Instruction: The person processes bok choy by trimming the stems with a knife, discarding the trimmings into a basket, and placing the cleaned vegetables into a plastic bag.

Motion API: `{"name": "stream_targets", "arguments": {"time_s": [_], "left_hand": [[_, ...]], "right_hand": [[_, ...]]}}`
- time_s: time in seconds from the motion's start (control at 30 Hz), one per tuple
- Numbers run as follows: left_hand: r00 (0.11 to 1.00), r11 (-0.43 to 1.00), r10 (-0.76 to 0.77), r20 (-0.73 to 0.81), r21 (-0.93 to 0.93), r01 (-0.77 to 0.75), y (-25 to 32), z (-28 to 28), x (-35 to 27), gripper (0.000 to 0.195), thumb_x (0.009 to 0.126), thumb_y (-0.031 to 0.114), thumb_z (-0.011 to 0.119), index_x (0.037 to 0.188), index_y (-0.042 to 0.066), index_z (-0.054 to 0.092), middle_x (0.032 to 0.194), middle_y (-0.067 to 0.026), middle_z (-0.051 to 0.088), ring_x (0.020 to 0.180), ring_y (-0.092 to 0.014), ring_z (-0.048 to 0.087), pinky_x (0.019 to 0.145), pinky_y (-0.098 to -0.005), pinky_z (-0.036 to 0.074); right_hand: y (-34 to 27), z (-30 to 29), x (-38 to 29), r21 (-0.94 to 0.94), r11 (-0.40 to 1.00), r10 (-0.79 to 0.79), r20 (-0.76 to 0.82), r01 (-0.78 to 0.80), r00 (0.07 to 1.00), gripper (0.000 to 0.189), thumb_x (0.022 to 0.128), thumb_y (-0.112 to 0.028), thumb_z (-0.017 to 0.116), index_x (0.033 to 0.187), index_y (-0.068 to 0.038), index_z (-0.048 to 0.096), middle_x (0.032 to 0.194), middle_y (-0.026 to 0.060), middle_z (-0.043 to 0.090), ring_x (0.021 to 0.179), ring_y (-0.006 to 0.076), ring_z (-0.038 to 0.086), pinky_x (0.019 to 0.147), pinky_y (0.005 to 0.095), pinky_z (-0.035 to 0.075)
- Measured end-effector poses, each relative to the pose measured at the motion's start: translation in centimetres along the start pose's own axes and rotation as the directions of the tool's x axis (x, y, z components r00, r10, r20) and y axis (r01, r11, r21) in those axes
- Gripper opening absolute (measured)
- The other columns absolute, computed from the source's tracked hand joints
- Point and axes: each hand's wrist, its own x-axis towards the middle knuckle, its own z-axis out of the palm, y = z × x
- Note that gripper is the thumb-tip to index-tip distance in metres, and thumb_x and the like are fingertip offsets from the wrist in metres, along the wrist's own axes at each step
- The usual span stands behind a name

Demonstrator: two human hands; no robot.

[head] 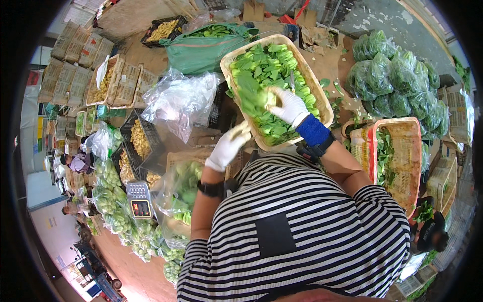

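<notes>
A cream plastic crate (327, 107) full of green bok choy (279, 56) stands tilted before me. My right hand (287, 107), in a white glove, is over the crate and pinches the pale base of a bok choy head (251, 92), whose leaves are blurred. Just above that hand shows a narrow metal blade (292, 79); I cannot tell whether it is held or lies on the vegetables. My left hand (228, 147), also gloved in white, is at the crate's near left rim with fingers slightly apart and nothing visible in it.
Clear plastic bags (181, 98) lie left of the crate. Black crates of ginger (139, 139) and a digital scale (139, 200) stand farther left. A second crate (405, 162) with loose leaves is on my right. Bagged greens (392, 79) are piled beyond it. A person (430, 230) is at far right.
</notes>
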Motion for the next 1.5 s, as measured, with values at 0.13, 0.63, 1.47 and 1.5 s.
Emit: {"name": "stream_targets", "arguments": {"time_s": [0.13,0.63,1.47,1.5], "left_hand": [[0.925,0.523,0.372,-0.071,0.84,-0.146,0.1,0.0,-0.2,0.072,0.073,0.026,0.072,0.131,-0.001,0.039,0.131,-0.0156,0.046,0.123,-0.026,0.043,0.101,-0.0352,0.032],[0.84,0.877,-0.218,-0.498,-0.477,-0.055,-12.2,-1.2,5.8,0.051,0.076,0.021,0.062,0.12,0.001,0.046,0.11,-0.0089,0.056,0.1,-0.016,0.052,0.087,-0.0294,0.042],[0.947,0.919,0.208,-0.244,-0.284,-0.274,-4.6,-1.1,-0.1,0.063,0.067,0.005,0.075,0.123,0.002,0.046,0.118,-0.0053,0.051,0.105,-0.014,0.049,0.092,-0.0265,0.039],[0.959,0.932,0.168,-0.228,-0.281,-0.23,-4.0,-0.4,-0.1,0.054,0.069,0.0,0.073,0.118,0.003,0.049,0.109,-0.0023,0.054,0.097,-0.011,0.052,0.087,-0.0239,0.042]], "right_hand": [[-0.3,2.6,-0.1,-0.032,0.999,0.046,0.468,-0.035,0.882,0.049,0.073,-0.041,0.064,0.114,-0.015,0.056,0.091,0.0165,0.063,0.08,0.0309,0.062,0.073,0.0366,0.048],[46.0,19.2,9.4,0.078,0.558,0.829,-0.079,-0.826,0.553,0.044,0.08,-0.047,0.055,0.094,-0.006,0.061,0.086,0.0208,0.063,0.087,0.036,0.061,0.073,0.0416,0.047],[8.8,6.8,-4.0,0.631,0.769,0.14,-0.017,-0.098,0.99,0.029,0.088,-0.007,0.052,0.117,-0.007,0.045,0.081,0.0028,0.054,0.058,0.0088,0.049,0.05,0.0206,0.041],[7.0,6.0,-4.1,0.537,0.843,0.031,-0.084,0.019,0.996,0.03,0.086,-0.004,0.053,0.115,-0.005,0.048,0.085,0.0048,0.057,0.061,0.0103,0.051,0.051,0.0213,0.043]]}}
